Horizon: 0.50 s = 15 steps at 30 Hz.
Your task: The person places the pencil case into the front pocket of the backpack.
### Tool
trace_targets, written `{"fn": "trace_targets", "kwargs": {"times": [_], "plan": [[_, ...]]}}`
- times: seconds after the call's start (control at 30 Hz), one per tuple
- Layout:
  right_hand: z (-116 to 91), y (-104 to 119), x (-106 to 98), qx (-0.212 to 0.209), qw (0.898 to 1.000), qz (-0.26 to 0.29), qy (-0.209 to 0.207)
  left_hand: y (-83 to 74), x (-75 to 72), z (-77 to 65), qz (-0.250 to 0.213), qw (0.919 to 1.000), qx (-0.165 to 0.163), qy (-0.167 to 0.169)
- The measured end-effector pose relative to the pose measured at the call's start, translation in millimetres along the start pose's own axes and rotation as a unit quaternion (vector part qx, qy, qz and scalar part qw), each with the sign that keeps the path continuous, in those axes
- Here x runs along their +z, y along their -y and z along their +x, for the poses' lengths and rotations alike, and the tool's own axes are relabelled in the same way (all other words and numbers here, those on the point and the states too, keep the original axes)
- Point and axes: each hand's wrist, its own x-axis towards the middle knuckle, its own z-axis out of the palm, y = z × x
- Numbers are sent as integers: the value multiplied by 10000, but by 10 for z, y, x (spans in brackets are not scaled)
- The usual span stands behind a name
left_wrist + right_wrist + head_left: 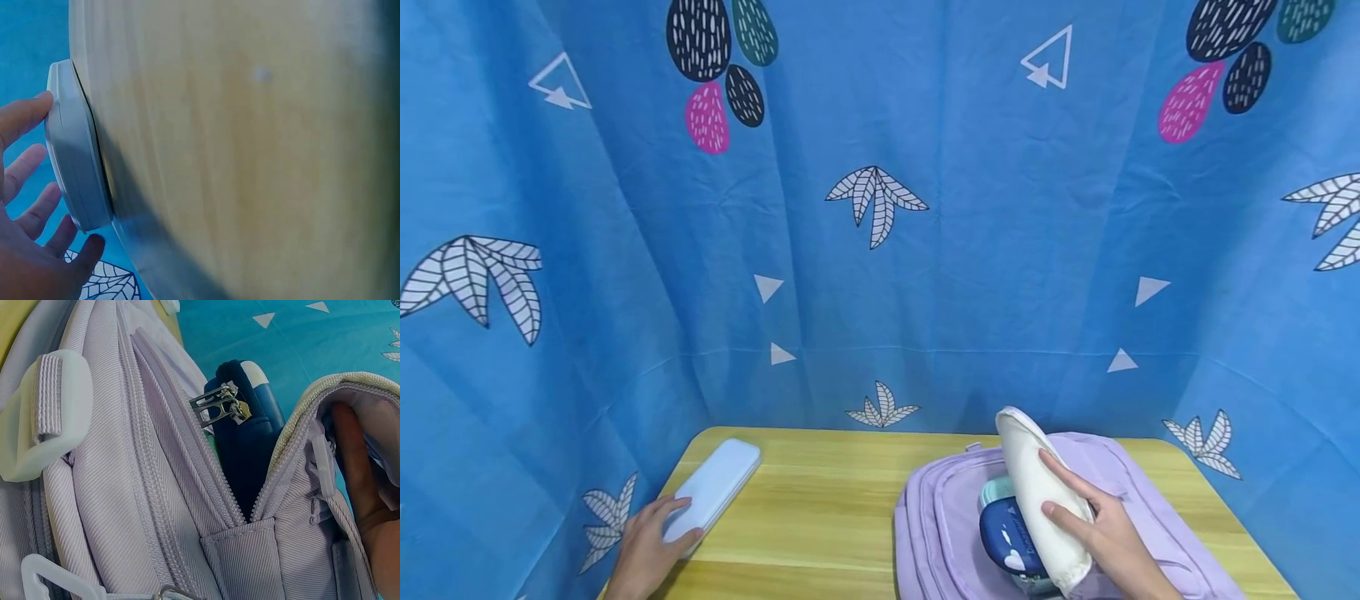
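Observation:
A pale blue, rounded oblong case (715,483) lies at the table's left side. My left hand (643,542) is at its near end, thumb and fingers spread about it; in the left wrist view one fingertip touches the case (72,144) and the other fingers stand loosely apart. On the right lies a lilac backpack (917,517) with its front pocket unzipped. My right hand (1108,529) grips the pocket's front flap (1037,500), holding it up with the cream lining showing. Inside the pocket sits a navy zip case (1009,533) with a white heart, its metal zip pulls (219,406) showing in the right wrist view.
A mint-green item (996,490) shows behind the navy case in the pocket. Straps and a white plastic buckle (69,412) hang at the backpack's side. The wooden table (820,517) is ringed by a blue patterned curtain (880,292).

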Motion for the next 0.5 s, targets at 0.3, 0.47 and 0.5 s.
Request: {"fn": "trace_targets", "kwargs": {"times": [0.3,0.47,0.5], "plan": [[15,9,6,126,9997,176,140,91,-17,-5,-105,9999,13,101],[11,17,-18,-74,9995,163,258,124,-25,-15,-245,9996,26,138],[12,16,-24,-131,9994,147,277,124,-27,-19,-256,9996,22,134]]}}
